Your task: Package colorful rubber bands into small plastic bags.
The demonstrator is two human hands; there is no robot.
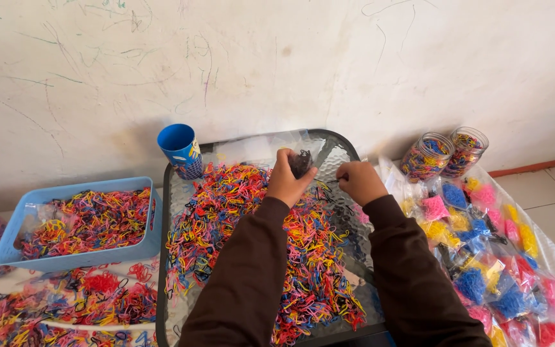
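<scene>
While the left hand (285,182) pinches a small bunch of black bands (301,162) above the tabletop (336,153), the right hand (358,181) plucks another; most of the mixed pile (271,244) looks unsorted.

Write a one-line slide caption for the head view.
Left hand holds a small clump of black bands and right hand picks above a tray heaped with multicoloured elastic bands.

Two jars (425,156) (both filled), one cup (181,150), one basket (78,257).
</scene>
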